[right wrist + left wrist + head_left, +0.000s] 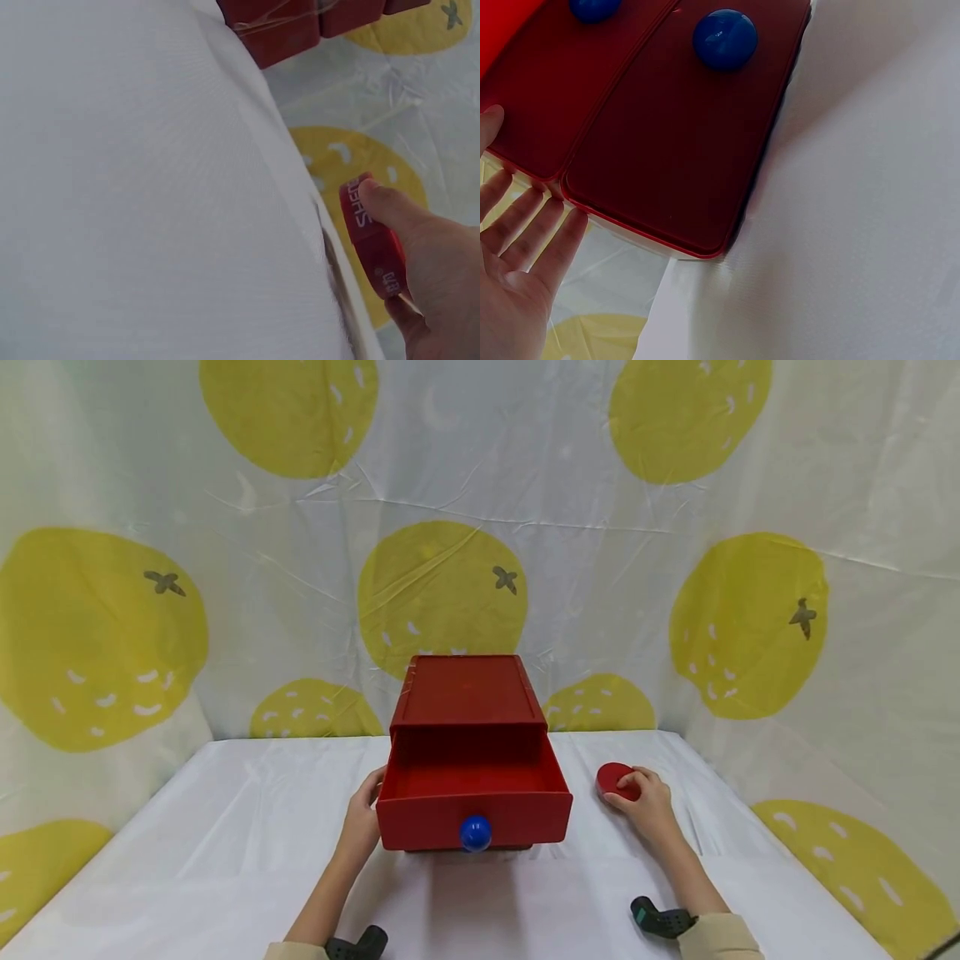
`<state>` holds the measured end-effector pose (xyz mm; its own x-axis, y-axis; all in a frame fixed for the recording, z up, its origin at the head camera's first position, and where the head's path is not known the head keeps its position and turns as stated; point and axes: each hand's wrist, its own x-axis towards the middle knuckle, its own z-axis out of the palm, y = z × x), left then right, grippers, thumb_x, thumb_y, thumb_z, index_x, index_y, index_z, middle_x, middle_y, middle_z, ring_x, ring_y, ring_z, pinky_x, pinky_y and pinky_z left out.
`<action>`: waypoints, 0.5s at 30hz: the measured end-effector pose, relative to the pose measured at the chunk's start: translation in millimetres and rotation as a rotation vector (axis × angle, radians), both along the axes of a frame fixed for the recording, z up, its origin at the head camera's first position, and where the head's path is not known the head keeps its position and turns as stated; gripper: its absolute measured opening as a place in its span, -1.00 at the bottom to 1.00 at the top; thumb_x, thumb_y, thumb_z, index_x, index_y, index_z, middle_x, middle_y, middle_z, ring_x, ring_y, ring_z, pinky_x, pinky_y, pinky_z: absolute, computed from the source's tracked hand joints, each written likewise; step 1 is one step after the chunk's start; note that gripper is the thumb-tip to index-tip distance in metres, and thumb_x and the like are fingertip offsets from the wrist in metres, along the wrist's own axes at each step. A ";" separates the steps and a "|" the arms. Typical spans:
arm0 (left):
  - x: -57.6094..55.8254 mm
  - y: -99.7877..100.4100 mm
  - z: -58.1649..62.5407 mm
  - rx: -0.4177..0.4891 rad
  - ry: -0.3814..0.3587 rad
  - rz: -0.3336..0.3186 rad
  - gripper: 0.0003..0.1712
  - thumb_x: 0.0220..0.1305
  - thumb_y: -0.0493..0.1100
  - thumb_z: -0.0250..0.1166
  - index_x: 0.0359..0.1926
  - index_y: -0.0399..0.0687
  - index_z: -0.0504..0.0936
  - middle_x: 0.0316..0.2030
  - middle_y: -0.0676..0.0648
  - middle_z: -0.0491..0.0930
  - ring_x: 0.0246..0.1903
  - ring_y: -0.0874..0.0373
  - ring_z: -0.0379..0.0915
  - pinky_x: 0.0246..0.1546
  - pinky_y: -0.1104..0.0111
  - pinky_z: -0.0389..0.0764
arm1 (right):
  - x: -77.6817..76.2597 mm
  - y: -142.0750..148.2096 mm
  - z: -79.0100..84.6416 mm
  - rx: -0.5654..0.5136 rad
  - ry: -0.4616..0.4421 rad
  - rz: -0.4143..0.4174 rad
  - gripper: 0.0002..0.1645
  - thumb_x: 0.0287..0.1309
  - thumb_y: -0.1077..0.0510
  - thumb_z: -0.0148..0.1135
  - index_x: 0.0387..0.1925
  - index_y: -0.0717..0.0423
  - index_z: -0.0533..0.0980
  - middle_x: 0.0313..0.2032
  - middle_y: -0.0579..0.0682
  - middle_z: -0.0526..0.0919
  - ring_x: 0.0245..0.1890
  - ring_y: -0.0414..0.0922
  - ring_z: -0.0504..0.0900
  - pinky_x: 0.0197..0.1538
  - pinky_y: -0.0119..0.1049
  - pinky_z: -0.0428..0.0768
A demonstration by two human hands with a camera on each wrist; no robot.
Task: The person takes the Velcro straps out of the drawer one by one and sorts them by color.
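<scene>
A red drawer box point(465, 689) stands at the middle of the white table, its upper drawer point(525, 817) pulled out toward me. Nothing shows inside that drawer, and a blue round knob point(476, 833) sits on its front. My left hand point(366, 814) is at the box's left side; in the left wrist view its straight fingers point(551, 240) lie along the side, with the thumb by the upper drawer's edge. To the right of the box, my right hand point(648, 802) pinches a red roll of tape point(609, 774). White lettering shows on the roll point(367, 232) in the right wrist view.
A white cloth covers the table point(247, 827). Behind and beside it hangs a pale curtain point(585, 568) printed with large yellow fruits. A lower drawer front point(667, 142) with its own blue knob point(725, 40) shows in the left wrist view.
</scene>
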<state>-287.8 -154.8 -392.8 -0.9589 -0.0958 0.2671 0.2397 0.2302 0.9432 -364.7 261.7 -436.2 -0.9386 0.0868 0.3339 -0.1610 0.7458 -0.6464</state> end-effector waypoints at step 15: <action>-2.9 -0.4 -3.5 0.007 0.007 0.004 -0.48 0.20 -0.28 0.04 0.22 -0.13 0.31 0.13 -0.25 0.40 0.13 -0.11 0.32 0.07 0.06 0.44 | -1.3 2.9 -4.5 0.017 -0.005 0.027 -0.60 -0.04 0.11 0.33 -0.20 0.25 0.44 0.18 0.36 0.22 0.15 0.32 0.14 -0.02 0.14 0.49</action>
<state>-290.7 -155.2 -396.3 -0.9565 -0.1019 0.2733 0.2456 0.2243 0.9431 -366.0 264.6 -440.7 -0.9420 0.0559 0.3309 -0.1782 0.7521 -0.6345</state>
